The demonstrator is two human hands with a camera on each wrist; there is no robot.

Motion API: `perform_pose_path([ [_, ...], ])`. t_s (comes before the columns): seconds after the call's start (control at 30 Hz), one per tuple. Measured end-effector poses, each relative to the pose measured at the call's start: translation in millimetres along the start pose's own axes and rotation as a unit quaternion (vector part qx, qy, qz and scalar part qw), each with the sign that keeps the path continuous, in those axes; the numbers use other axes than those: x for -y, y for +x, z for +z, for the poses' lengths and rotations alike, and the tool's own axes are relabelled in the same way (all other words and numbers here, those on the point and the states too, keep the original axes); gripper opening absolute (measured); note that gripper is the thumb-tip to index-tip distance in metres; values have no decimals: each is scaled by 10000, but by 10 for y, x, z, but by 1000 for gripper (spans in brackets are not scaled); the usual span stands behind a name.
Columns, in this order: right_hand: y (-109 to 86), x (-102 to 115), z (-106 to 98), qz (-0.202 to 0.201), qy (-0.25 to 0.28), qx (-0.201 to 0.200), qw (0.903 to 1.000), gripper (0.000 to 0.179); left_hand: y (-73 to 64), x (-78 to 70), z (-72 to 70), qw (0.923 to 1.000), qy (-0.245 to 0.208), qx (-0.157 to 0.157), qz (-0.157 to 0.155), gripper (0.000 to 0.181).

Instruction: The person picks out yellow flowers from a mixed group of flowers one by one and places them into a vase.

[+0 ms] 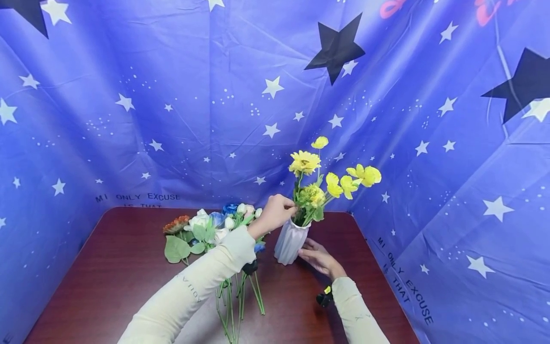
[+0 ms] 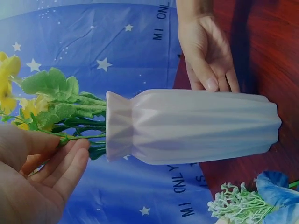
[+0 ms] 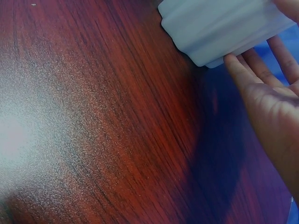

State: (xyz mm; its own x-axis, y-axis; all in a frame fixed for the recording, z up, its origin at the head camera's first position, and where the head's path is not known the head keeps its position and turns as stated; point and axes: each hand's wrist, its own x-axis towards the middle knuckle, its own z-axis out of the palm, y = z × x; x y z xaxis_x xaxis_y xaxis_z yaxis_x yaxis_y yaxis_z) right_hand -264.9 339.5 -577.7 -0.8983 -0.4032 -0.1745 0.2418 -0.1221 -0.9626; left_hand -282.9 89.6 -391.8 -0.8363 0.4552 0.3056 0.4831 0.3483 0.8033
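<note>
A white fluted vase [image 1: 291, 243] stands upright on the table, with several yellow flowers [image 1: 304, 163] in it. Just above the vase's mouth, my left hand [image 1: 275, 214] pinches a thin green stem [image 2: 84, 137] between thumb and fingers; the stem runs down into the vase among other stems and leaves [image 2: 58, 88]. On the vase's right side, low down, my right hand [image 1: 319, 258] touches the wall with its fingertips. Its fingers [image 3: 240, 74] look fairly straight and are not wrapped round the vase.
Left of the vase lies a pile of flowers: white roses [image 1: 199, 219], blue blooms [image 1: 229, 209] and an orange flower [image 1: 176, 224]. Their long green stems [image 1: 232, 306] point toward the table's front. A starry blue cloth [image 1: 193, 119] hangs behind the dark red table [image 1: 120, 267].
</note>
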Motion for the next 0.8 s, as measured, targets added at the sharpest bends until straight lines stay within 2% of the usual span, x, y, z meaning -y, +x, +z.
perform_pose_path([
  [0.2,6,-36,-22,8,-28,27,10000,71,-13,-2,1,9994,-83,-331,-36,18],
  [0.33,-1,-36,-16,-17,-17,11,10000,71,-9,-1,2,9992,-12,-394,-38,21],
  [0.43,-1,-11,-3,-6,13,23,10000,73,1,-6,3,9993,12,-361,-43,36],
  [0.53,1,13,5,22,16,29,10000,74,16,-9,3,9994,-3,-332,-47,42],
  [0.8,-4,-3,-6,14,-24,-43,10000,72,19,-32,2,9997,-54,-195,116,32],
])
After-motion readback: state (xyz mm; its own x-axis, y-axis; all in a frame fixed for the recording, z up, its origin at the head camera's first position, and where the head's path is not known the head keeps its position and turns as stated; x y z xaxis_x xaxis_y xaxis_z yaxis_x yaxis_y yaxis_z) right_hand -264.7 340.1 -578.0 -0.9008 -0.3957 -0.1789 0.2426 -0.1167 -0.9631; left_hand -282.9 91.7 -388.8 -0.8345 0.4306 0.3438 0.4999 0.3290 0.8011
